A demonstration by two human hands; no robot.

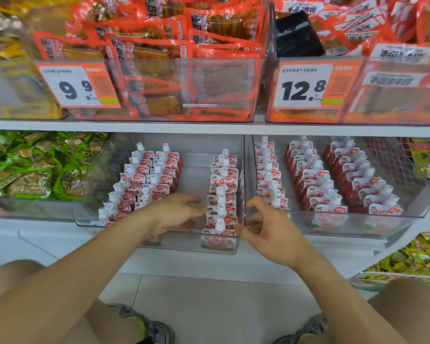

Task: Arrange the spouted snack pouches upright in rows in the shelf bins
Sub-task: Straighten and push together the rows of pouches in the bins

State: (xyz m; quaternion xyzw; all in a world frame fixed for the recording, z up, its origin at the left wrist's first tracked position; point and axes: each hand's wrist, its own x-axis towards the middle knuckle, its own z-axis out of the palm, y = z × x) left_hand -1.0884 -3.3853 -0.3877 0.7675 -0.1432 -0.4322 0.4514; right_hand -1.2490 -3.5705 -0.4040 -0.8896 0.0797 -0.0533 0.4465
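Clear bin (159, 245) front gap: hands (176, 213) flank pouch row (222, 194)

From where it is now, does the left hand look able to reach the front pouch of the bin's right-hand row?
Probably yes. The left hand is inside the left bin, in the bare gap beside the front pouch, with nothing between them.

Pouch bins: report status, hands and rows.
Left hand open inside left bin, in the gap between rows. Right hand loosely curled, holding nothing, at the front pouch of the right row. Right bin: three upright rows. Nothing blocking.
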